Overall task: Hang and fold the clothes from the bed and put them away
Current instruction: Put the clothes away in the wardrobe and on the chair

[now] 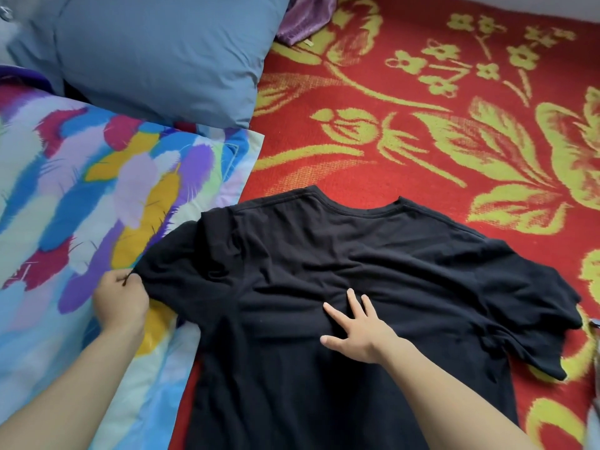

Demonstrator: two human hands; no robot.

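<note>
Black T-shirt (357,254): spread out flat on the red blanket (422,125), neckline (357,206) pointing away from the person, body running down out of the bottom of the view; the fabric is creased across the chest.
Left sleeve (168,264): bunched and overlapping the edge of the feather-print quilt (81,190).
Right sleeve (532,303): lying loose on the blanket, its hem rumpled.
Left hand (120,297): fingers curled, pinching the outer edge of the left sleeve; the hand sits over the quilt.
Right hand (354,329): palm down on the middle of the shirt, fingers straight and spread, pressing on the cloth with nothing gripped.
Red blanket: red with yellow-green flowers and leaves; it carries the shirt and fills the right and upper part of the view.
Feather-print quilt: many-coloured, lying along the left side, just beside the shirt and under its left sleeve.
Blue pillow (156,56): at the upper left, resting partly on the quilt's far end.
Purple cloth (305,17): a crumpled piece at the top edge, just beside the pillow's right corner, on the blanket; what garment it is cannot be told.
</note>
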